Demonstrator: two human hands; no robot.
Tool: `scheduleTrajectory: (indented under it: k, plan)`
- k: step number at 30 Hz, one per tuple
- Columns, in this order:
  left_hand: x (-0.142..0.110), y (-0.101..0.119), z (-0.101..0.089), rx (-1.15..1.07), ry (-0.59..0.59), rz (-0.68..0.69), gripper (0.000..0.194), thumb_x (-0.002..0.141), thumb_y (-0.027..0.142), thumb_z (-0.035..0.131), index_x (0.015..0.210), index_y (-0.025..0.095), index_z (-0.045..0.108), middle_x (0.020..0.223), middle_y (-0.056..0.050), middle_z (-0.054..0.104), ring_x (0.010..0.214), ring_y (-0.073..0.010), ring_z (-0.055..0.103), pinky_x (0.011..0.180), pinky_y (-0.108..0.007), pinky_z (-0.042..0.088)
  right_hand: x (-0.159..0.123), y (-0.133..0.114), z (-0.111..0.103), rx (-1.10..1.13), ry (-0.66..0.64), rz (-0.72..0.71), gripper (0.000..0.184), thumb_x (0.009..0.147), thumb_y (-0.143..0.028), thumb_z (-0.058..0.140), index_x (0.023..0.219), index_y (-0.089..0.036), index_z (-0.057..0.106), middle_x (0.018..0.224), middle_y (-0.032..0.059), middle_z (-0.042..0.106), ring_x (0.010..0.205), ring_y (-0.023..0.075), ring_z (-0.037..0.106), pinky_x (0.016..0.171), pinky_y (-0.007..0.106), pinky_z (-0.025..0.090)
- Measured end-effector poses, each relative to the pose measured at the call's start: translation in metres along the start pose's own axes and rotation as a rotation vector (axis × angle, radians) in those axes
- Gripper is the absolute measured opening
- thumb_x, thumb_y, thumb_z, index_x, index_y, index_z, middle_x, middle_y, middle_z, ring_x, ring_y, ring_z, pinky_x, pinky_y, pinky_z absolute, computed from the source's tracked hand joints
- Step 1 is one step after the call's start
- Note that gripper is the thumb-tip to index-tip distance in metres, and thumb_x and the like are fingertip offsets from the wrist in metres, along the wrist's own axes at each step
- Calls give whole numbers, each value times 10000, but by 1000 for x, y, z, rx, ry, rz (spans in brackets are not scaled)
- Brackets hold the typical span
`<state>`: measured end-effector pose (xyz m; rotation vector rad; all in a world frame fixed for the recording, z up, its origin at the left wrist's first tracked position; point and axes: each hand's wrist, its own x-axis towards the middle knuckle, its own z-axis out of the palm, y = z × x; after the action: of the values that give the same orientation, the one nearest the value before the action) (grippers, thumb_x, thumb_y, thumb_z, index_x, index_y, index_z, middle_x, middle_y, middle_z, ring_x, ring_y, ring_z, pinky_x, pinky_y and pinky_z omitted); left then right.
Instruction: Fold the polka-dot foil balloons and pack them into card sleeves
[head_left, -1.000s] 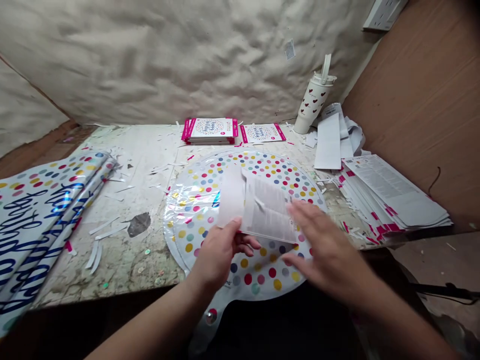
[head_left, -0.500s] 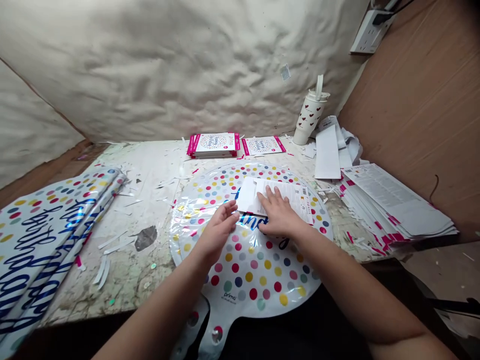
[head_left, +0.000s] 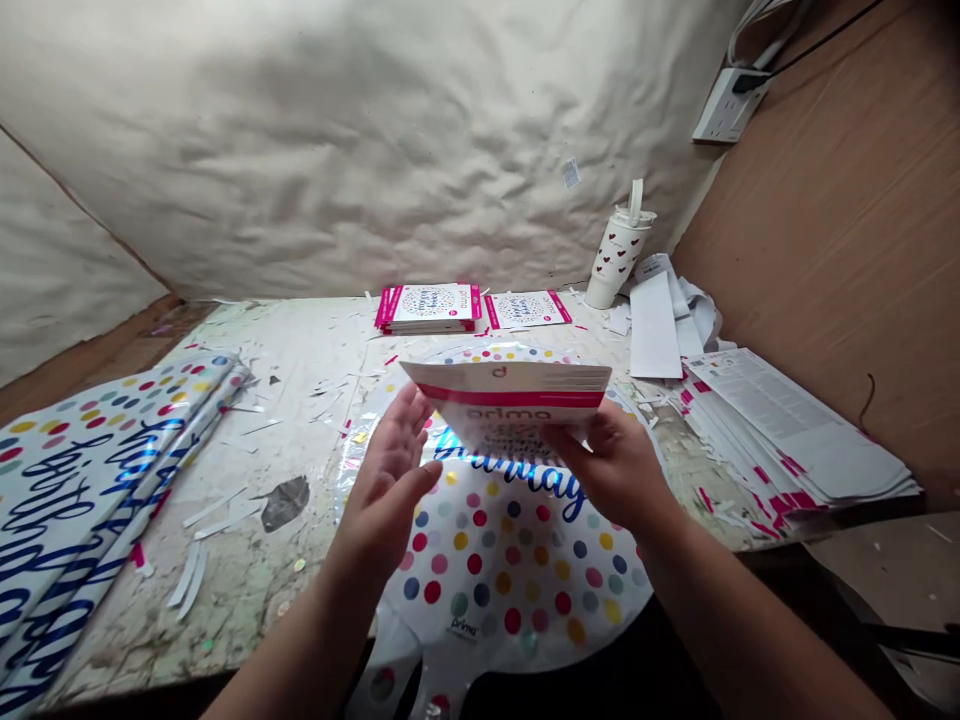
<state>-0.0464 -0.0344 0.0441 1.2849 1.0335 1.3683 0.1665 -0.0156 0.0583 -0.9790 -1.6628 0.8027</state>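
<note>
A white and pink printed card sleeve (head_left: pixel 510 397) with "prima" lettering is held tilted up above the table. My right hand (head_left: pixel 619 465) grips its right end, thumb on the near face and fingers behind. At its left end is my left hand (head_left: pixel 391 480), fingers stretched and thumb apart; whether the fingertips touch the sleeve I cannot tell. Beneath both hands lies a flat, round foil balloon (head_left: pixel 525 570) with coloured dots and blue "Birthday" lettering. Its tail hangs toward me over the table's front edge. The sleeve hides the balloon's upper middle.
More foil balloons (head_left: pixel 97 480) lie folded at the left. At the back are a stack of pink-edged packs (head_left: pixel 427 305) and a single pack (head_left: pixel 529 308). A tumbler (head_left: pixel 619 255), paper strips (head_left: pixel 656 325) and a pile of printed sleeves (head_left: pixel 802 430) stand right. Paper scraps litter the table.
The card sleeve has come up off the balloon and turned, its pink band now facing me. My right hand went from lying flat on it to gripping its right end. My left hand opened wider.
</note>
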Motion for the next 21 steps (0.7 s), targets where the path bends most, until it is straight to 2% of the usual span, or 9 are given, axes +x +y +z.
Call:
scheduleTrajectory:
  k: [3,6,8,9,11,13,16,18,21]
  plan:
    - [-8,15,23,36,-72,120,659,756,157,532,1357,289,295,1412,-37,355,1319,-263,269,1083,-435,260,-8,-1,10,194,54,113,282,782,-300,624,1051,-252,557,1044,41,621,940,196,599,765,339,526]
    - [-16,24,32,174,7,184,664,756,143,589,1338,299,313,1378,-42,398,1292,-254,323,1081,-437,269,-9,-2,12,212,28,79,246,774,-275,636,1013,-249,582,1009,43,629,914,192,606,750,340,531]
    - [-18,27,25,290,25,302,551,747,124,617,1245,289,449,1265,-43,519,1212,-248,434,1045,-430,331,-10,-5,3,166,19,-61,173,778,-225,630,948,-254,623,972,38,647,922,196,610,808,371,515]
    - [-20,27,17,372,-5,387,472,736,109,629,1164,280,529,1171,-38,588,1146,-244,495,1014,-422,371,-12,-5,-2,123,14,-140,153,775,-206,631,919,-257,642,968,38,653,932,200,610,850,391,497]
    - [-23,20,-1,579,-146,550,323,724,83,627,991,264,637,980,-32,674,999,-236,581,928,-400,445,-19,-1,-13,-22,-37,-267,155,777,-189,626,907,-263,667,973,44,660,954,209,608,923,427,449]
    - [-30,4,-19,786,-307,623,269,754,82,574,942,252,664,925,-44,695,930,-229,608,866,-377,480,-33,12,-18,-236,-162,-353,213,807,-173,576,981,-261,661,1001,60,664,973,215,607,943,450,427]
    - [-47,-27,-33,1010,-550,525,409,807,64,426,1147,223,588,1135,-80,634,1072,-237,559,918,-386,450,-62,39,-12,-559,-384,-480,335,850,-109,463,1151,-196,583,1117,114,633,1077,241,563,912,457,451]
    - [-59,-41,-34,1078,-700,420,509,806,89,410,1300,204,453,1310,-91,501,1232,-272,419,1000,-435,370,-81,52,-4,-669,-502,-551,354,861,-89,431,1194,-130,543,1203,152,576,1162,263,498,901,438,467]
    - [-72,-46,-29,1139,-767,317,556,819,274,495,1355,182,375,1390,-121,392,1297,-349,287,1041,-527,264,-100,58,4,-732,-586,-577,325,869,-88,417,1164,-102,552,1246,153,542,1208,277,447,943,458,431]
